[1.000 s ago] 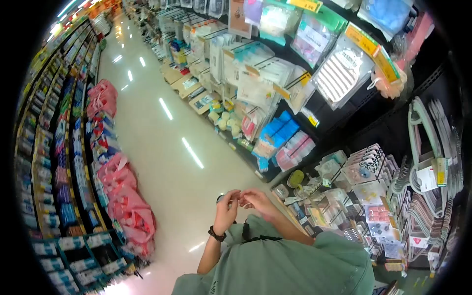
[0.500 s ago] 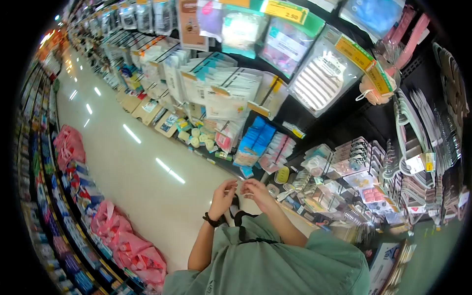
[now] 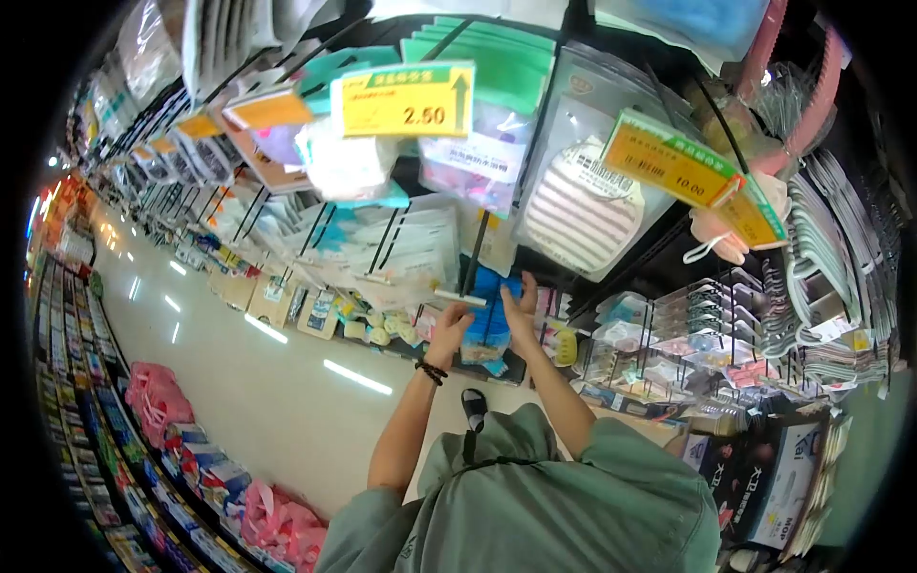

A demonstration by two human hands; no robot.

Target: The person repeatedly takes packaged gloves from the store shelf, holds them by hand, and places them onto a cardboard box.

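My left hand (image 3: 449,333) is at the left side of a hanging stack of blue packets (image 3: 490,310), just below the white tip of a display hook (image 3: 460,298). Its fingers look loosely spread, with nothing visible between them. On the stack's right side is my right hand (image 3: 522,311), fingers pointing up and thumb apart. It overlaps the packets' edge; I cannot tell whether it touches them. A dark bracelet (image 3: 432,371) circles my left wrist.
Price tags (image 3: 402,99) and bagged goods, including a striped round item (image 3: 585,205), hang close above my hands. Hangers (image 3: 836,248) are on the right. Cartons (image 3: 783,487) stand at lower right. Pink bags (image 3: 160,403) lie along the left shelf beside the aisle floor (image 3: 296,420).
Both hands have moved forward from near my body to either side of the blue packets and spread further apart. My view has shifted closer to the rack.
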